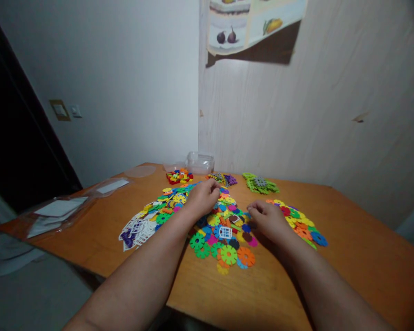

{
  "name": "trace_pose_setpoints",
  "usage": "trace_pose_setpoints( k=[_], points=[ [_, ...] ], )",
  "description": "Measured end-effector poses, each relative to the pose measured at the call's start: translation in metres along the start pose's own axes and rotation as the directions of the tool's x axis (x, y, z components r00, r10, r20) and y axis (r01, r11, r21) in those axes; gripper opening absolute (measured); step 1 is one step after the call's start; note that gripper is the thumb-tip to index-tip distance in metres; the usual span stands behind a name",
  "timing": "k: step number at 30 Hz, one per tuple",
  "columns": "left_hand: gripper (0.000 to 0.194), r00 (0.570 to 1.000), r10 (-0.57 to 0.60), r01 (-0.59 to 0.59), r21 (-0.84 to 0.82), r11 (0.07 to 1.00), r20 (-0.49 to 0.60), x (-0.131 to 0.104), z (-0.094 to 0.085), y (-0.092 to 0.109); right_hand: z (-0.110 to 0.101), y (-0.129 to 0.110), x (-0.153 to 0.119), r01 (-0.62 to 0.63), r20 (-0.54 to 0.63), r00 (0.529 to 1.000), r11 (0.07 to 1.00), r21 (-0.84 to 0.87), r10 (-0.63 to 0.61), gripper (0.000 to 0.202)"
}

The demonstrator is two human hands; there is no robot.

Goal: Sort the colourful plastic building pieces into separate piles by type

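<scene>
A wide heap of colourful notched plastic discs [213, 220] spreads over the wooden table in front of me. Over its far middle is my left hand [204, 197], fingers curled together; whatever they hold, if anything, is hidden. My right hand [266, 219] hovers at the heap's right side with thumb and fingers drawn together. A bit of blue shows by those fingertips, but I cannot tell whether it is held. White lattice-like pieces [145, 232] lie at the heap's left end. Nearest me are a light green disc [228, 254] and an orange disc [245, 256].
Beyond my right hand lies a smaller row of discs [301, 225]. Farther back are small red and yellow blocks [179, 176], purple and grey pieces [224, 179], green pieces [261, 184] and a clear plastic box [200, 163]. Plastic bags [57, 214] rest along the left edge.
</scene>
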State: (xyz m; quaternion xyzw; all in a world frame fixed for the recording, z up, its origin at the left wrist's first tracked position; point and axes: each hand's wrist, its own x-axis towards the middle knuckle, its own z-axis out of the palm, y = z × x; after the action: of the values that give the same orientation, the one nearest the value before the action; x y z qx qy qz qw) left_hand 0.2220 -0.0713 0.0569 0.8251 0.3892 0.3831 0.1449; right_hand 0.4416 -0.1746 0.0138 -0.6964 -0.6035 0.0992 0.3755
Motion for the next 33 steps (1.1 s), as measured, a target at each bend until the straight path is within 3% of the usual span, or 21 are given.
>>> trace_pose_setpoints(
  k=[3,10,13,17,21,25,27,30,33],
  points=[
    [0.016,1.0,-0.019,0.018,0.026,0.999,0.02,0.0,-0.002,0.001,-0.003,0.011,0.005,-0.004,-0.067,0.998,0.999,-0.039,0.001,0.023],
    [0.02,0.99,-0.007,-0.009,0.107,0.994,0.144,0.0,-0.005,0.0,-0.001,-0.008,-0.005,0.086,0.07,0.995,0.961,-0.264,-0.07,0.027],
    [0.021,0.971,-0.003,-0.024,0.109,0.994,0.24,-0.001,-0.009,-0.001,-0.001,-0.015,-0.01,0.145,0.103,0.987,0.949,-0.281,-0.121,0.026],
    [0.019,0.903,-0.013,-0.034,0.101,0.994,0.429,-0.001,-0.019,-0.002,0.005,-0.022,-0.013,0.239,0.124,0.969,0.941,-0.24,-0.214,0.028],
    [0.018,0.845,-0.018,-0.033,0.086,0.996,0.534,-0.002,-0.03,-0.001,0.014,-0.036,-0.019,0.369,0.169,0.925,0.909,-0.192,-0.34,0.035],
    [0.022,0.715,-0.009,-0.082,0.096,0.992,0.699,-0.005,-0.038,0.003,0.02,-0.045,-0.025,0.421,0.232,0.899,0.879,-0.223,-0.371,0.042],
    [0.028,0.675,-0.018,-0.139,0.15,0.979,0.738,-0.007,-0.039,0.007,0.022,-0.045,-0.026,0.41,0.251,0.902,0.879,-0.244,-0.351,0.045],
    [0.028,0.683,-0.031,-0.224,0.25,0.942,0.73,-0.009,-0.037,0.012,0.023,-0.042,-0.025,0.395,0.257,0.907,0.884,-0.25,-0.333,0.046],
    [0.026,0.72,-0.021,-0.25,0.287,0.925,0.693,-0.01,-0.032,0.013,0.024,-0.041,-0.024,0.385,0.25,0.911,0.892,-0.236,-0.327,0.044]
  ],
)
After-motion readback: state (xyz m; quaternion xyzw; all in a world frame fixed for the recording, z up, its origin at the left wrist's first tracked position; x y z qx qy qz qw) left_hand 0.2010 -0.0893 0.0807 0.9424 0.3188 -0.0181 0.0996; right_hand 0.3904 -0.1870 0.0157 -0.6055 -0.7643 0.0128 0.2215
